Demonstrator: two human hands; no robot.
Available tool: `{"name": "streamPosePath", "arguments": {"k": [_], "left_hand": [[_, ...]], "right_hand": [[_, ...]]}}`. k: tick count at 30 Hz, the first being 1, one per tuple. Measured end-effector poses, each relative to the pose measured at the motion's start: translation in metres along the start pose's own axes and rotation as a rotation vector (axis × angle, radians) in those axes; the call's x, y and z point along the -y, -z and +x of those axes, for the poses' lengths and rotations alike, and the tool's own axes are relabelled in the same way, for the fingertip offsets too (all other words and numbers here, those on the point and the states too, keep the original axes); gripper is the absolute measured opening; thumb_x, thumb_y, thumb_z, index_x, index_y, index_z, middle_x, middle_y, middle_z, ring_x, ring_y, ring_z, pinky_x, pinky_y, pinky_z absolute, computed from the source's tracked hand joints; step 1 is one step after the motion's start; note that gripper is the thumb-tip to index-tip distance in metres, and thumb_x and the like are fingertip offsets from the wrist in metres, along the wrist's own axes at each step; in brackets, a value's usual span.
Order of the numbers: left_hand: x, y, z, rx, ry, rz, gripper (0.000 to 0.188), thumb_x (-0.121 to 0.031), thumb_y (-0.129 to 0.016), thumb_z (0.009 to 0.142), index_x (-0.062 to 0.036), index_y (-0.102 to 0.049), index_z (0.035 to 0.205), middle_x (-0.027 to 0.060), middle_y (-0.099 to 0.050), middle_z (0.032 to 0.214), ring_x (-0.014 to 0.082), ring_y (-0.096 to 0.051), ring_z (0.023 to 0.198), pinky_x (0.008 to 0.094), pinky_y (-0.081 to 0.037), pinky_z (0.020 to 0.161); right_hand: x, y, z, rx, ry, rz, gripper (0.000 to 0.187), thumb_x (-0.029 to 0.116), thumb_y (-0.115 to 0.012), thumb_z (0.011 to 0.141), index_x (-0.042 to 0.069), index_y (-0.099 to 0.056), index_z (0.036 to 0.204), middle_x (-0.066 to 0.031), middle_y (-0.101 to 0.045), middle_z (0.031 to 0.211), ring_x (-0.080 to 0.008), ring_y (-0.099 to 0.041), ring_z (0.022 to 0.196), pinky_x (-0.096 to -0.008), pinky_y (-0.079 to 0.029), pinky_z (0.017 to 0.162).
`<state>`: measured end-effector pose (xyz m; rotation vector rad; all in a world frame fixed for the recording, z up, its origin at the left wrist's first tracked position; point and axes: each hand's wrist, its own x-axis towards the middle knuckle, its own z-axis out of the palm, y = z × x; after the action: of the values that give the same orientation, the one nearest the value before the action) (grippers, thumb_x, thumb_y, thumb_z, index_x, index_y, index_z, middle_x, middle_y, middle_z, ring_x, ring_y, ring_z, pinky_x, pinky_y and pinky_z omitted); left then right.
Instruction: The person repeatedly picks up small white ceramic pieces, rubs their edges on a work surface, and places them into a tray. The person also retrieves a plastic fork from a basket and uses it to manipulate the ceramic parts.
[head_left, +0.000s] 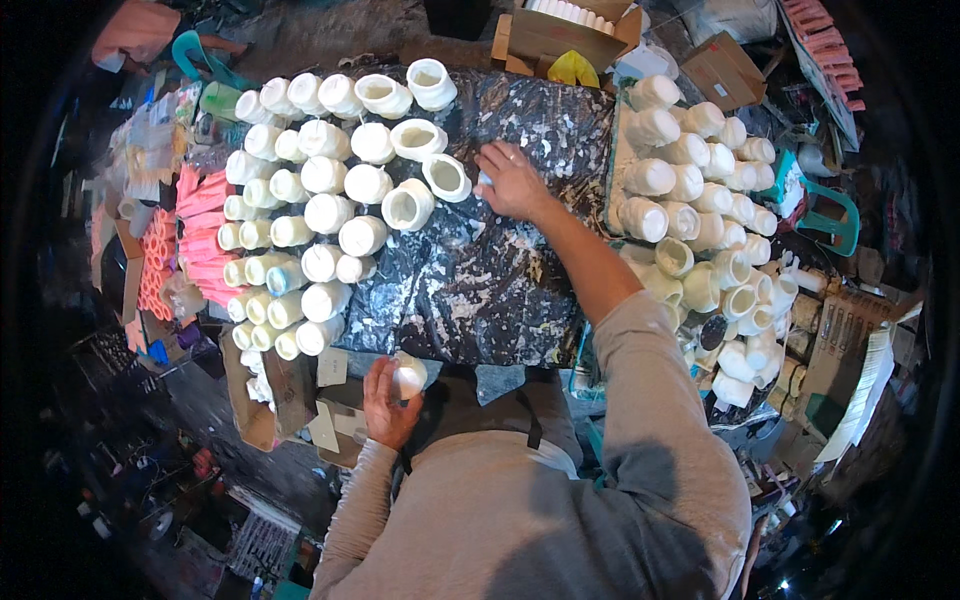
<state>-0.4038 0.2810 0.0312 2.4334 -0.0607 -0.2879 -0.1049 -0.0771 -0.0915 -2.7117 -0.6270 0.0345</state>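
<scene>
At the near edge of the table, my left hand point(390, 410) is closed round a small white cup-like piece point(409, 377) with a round pale top. My right hand point(512, 182) reaches far over the dark, white-spattered table cover point(470, 280), its fingers curled down. A bit of pale bluish material point(485, 179) shows at its fingertips, too small to name. Just left of that hand lies a hollow white jar-shaped mould point(446, 177), with another open mould point(408, 205) beside it. Rows of similar white pieces point(325, 215) fill the table's left side.
More white moulds point(690, 185) crowd a board at the right. Pink pieces point(205, 235) lie beyond the left rows. A cardboard box point(570, 35) with white cylinders stands at the far side; an open carton point(265, 400) sits by the near left corner. A green chair point(832, 218) is at right.
</scene>
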Motion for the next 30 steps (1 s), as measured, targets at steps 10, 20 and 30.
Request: {"name": "streamPosePath", "arguments": {"k": [10,20,30], "left_hand": [[0.000,0.007,0.014,0.030,-0.091,-0.009,0.075,-0.011,-0.084,0.069,-0.0099,-0.056,0.138,0.0238,-0.056,0.140,0.0449,-0.056,0.128,0.0511,-0.048,0.106],[0.010,0.012,0.002,-0.002,-0.019,-0.078,0.068,-0.015,-0.082,0.070,-0.0075,-0.058,0.134,0.0251,-0.056,0.139,0.0470,-0.055,0.124,0.0532,-0.046,0.105],[0.007,0.009,-0.001,-0.015,-0.029,-0.073,0.068,-0.015,-0.083,0.070,-0.0068,-0.058,0.134,0.0235,-0.056,0.138,0.0459,-0.056,0.122,0.0532,-0.047,0.103]], "right_hand": [[0.029,0.032,0.003,0.180,-0.037,0.017,0.057,0.036,-0.080,0.085,0.004,-0.061,0.128,-0.0172,-0.055,0.129,-0.0380,-0.051,0.130,-0.0474,-0.044,0.110],[0.006,0.038,0.013,0.407,0.088,-0.136,0.039,0.040,-0.076,0.089,0.005,-0.070,0.106,-0.0182,-0.065,0.117,-0.0383,-0.060,0.116,-0.0477,-0.051,0.100],[-0.022,0.061,0.023,0.165,-0.251,-0.060,0.077,0.050,-0.059,0.099,-0.004,-0.043,0.152,-0.0251,-0.030,0.165,-0.0391,-0.028,0.153,-0.0479,-0.023,0.126]]}}
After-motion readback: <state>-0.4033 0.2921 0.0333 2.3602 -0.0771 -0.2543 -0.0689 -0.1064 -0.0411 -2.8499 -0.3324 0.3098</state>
